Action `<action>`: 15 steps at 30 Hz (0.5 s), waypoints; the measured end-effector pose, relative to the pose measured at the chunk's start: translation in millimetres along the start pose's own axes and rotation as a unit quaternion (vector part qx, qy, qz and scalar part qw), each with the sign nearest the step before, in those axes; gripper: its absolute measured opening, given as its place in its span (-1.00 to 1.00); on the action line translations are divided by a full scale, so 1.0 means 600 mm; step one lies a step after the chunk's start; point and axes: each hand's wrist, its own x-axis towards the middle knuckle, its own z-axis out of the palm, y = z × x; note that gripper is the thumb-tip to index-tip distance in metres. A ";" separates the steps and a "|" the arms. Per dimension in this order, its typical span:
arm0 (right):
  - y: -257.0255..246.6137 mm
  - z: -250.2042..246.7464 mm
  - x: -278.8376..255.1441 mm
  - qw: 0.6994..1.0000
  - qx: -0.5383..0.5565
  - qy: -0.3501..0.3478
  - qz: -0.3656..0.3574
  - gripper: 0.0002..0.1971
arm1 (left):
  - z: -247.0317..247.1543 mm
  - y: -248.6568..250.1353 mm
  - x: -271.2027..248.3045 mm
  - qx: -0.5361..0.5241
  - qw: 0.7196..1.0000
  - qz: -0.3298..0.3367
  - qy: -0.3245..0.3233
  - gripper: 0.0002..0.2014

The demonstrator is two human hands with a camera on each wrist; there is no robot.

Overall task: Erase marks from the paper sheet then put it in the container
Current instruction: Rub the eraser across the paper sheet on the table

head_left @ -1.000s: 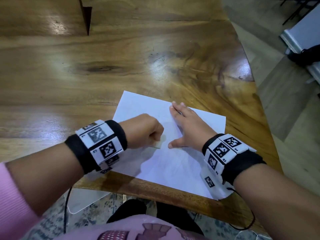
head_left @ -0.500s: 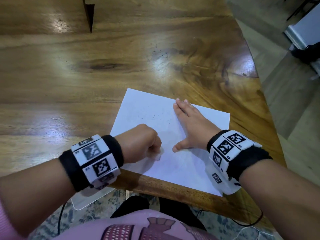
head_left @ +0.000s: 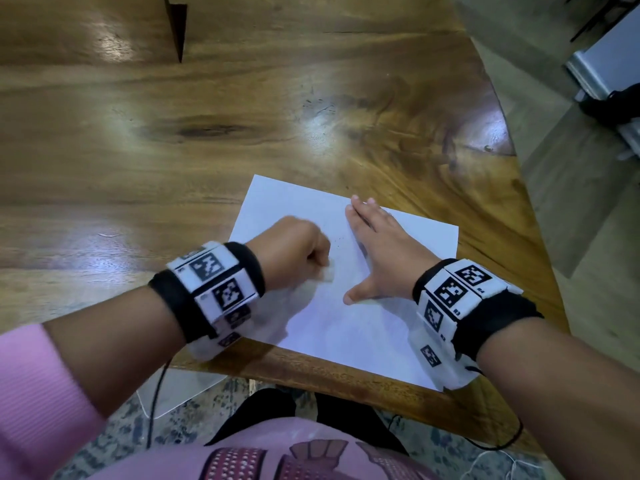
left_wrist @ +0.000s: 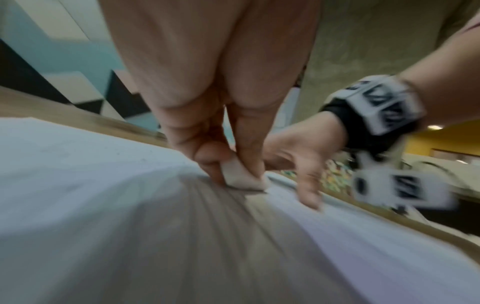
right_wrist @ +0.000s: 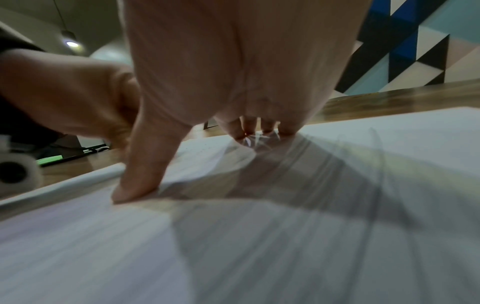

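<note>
1. The left hand (head_left: 294,252) pinches an eraser (head_left: 328,274) and presses it on the paper (head_left: 363,327), which lies at the desk (head_left: 173,150) edge.
2. The right hand (head_left: 384,251), fingers flat, pins the sheet.
3. Erasing seems underway; next likely calls for more rubbing, then lifting the sheet.
4. Only the right wrist view shows pencil curves (right_wrist: 376,148); no container is visible.

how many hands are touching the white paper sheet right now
2. The right hand lies flat on the white paper sheet, thumb spread. The left hand, beside it, pinches a small white eraser against the sheet.
</note>
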 end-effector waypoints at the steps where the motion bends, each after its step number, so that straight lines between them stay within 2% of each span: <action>1: 0.000 0.000 0.000 1.000 0.001 0.000 0.001 0.33 | -0.001 0.003 0.009 0.001 1.000 0.001 0.030 -0.94; 3: -0.001 -0.001 0.000 1.000 0.000 -0.002 0.001 0.33 | 0.005 0.004 0.002 0.001 0.999 0.011 0.037 -0.94; 7: -0.002 0.000 -0.002 1.000 -0.013 -0.002 0.000 0.36 | 0.026 0.001 -0.054 -0.011 0.994 0.045 -0.094 -0.94; 8: -0.003 0.001 -0.002 1.000 -0.021 -0.003 -0.002 0.38 | 0.026 0.001 -0.054 -0.007 0.994 0.041 -0.103 -0.94; 10: -0.004 0.002 -0.001 0.999 -0.031 -0.004 -0.002 0.41 | 0.016 0.004 -0.031 0.004 0.998 0.027 -0.058 -0.93; 13: -0.005 0.003 0.001 0.999 -0.035 -0.004 0.000 0.41 | -0.001 0.005 0.017 0.002 0.998 -0.002 0.071 -0.94; 15: -0.005 0.002 0.001 0.999 -0.035 -0.004 -0.001 0.41 | -0.001 0.003 0.018 0.003 0.997 0.000 0.082 -0.97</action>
